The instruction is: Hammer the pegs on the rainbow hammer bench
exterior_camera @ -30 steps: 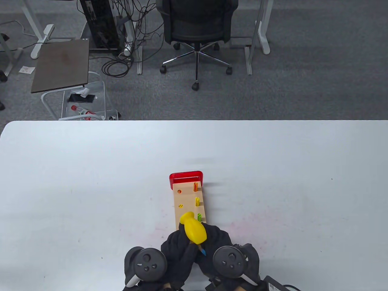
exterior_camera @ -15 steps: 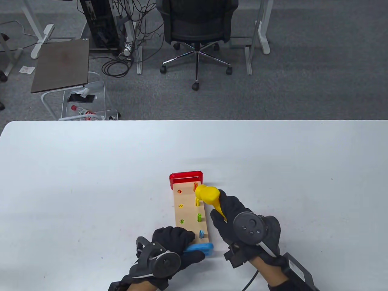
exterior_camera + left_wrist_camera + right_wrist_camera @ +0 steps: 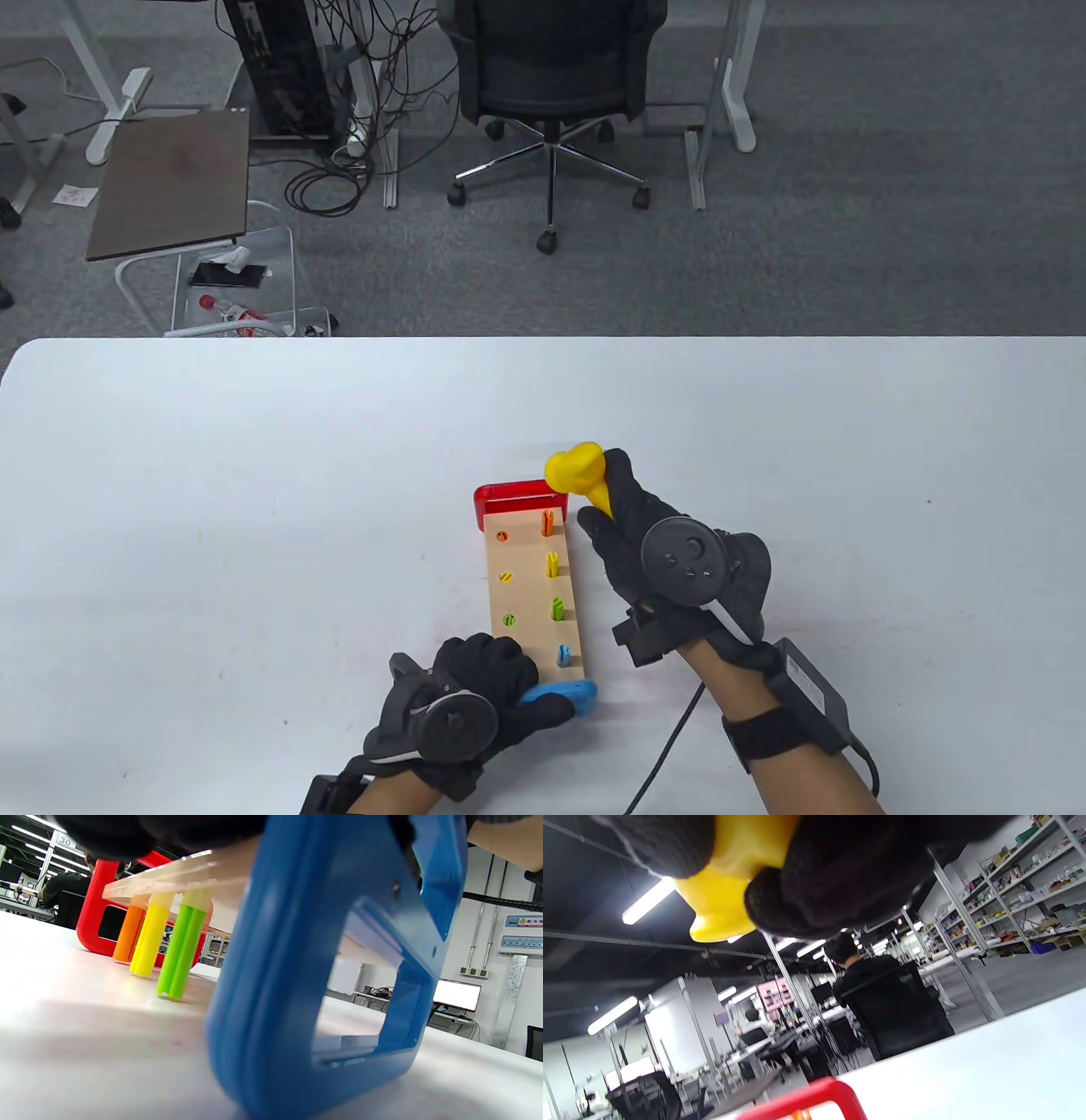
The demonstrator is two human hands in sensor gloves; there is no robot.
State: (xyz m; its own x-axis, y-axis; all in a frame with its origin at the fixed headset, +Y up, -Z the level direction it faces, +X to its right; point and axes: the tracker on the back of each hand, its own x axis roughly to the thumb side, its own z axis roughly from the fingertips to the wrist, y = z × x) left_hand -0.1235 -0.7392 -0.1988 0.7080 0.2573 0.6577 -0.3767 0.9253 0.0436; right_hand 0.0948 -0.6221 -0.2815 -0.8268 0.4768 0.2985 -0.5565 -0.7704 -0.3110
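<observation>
Right hand (image 3: 670, 552) wrapped around yellow hammer (image 3: 581, 475), grip closed on handle, head raised above far end of bench, over red end leg (image 3: 517, 497). Left hand (image 3: 475, 700) presses down on near end of rainbow hammer bench (image 3: 530, 594), fingers gripping blue end leg (image 3: 560, 696). Bench lies lengthwise on white table (image 3: 212, 509), near front edge, between both hands. Right-hand row: orange peg (image 3: 548, 523), yellow peg (image 3: 552, 564), green peg (image 3: 557, 608), blue peg (image 3: 563, 654) stand proud of board. Left-hand row sits flush; from left wrist view, those pegs reach down to tabletop. Office chair (image 3: 551, 76) beyond table.
</observation>
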